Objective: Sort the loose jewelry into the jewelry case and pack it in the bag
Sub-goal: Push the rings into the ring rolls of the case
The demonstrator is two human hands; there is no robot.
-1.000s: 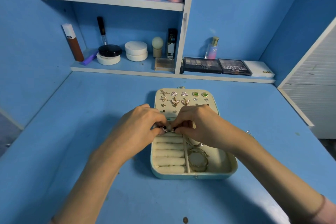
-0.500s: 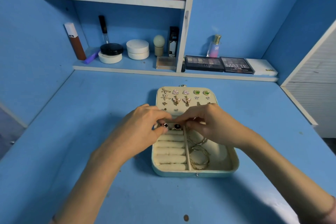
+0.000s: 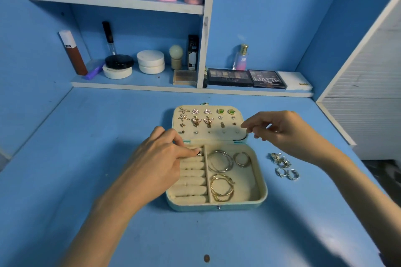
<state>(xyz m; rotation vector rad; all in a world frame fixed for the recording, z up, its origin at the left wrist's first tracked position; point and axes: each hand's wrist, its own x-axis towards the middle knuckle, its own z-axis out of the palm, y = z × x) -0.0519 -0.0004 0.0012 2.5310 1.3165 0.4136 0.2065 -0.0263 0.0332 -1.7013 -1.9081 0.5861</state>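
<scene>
**Jewelry case** (image 3: 263,182): open on blue table (image 3: 86,158), lid (image 3: 216,136) folded back flat on the far side.

**Lid panel:** stud earrings (image 3: 196,121) pinned in rows: starfish, triangle, green heart and winged shapes, plus small single studs.

**Case, left compartment:** cream ring rolls (image 3: 193,180) stacked front to back.

**Case, right compartment:**
- large silver hoops (image 3: 231,162) at the rear, overlapping
- 1 small silver hoop (image 3: 243,166) just beside them, towards the case's right wall
- gold hoops (image 3: 223,198) at the front, overlapping

**Left hand** (image 3: 158,158): over the case's left rear corner, knuckles up, fingers curled. Fingertips closed on a ring (image 3: 199,153) with a dark stone, held at the rearmost roll beside the centre divider. Depth of seating in the slot not discernible.

**Right hand** (image 3: 280,132): raised above the lid's right edge, apart from the case. Fingers loose and slightly bent, tips pointing towards the lid, nothing held.

**Loose rings** (image 3: 280,160): small silver cluster on the table right of the case, near its right wall but not touching, below the right forearm.

**Behind the case:** shelf (image 3: 138,84) along the wall, carrying:
- cosmetic jars and bottles
- 2 dark eyeshadow palettes (image 3: 247,77), side by side

**In front of the case:** 1 small brown round spot (image 3: 206,258) on the table, well apart from the front wall.
</scene>
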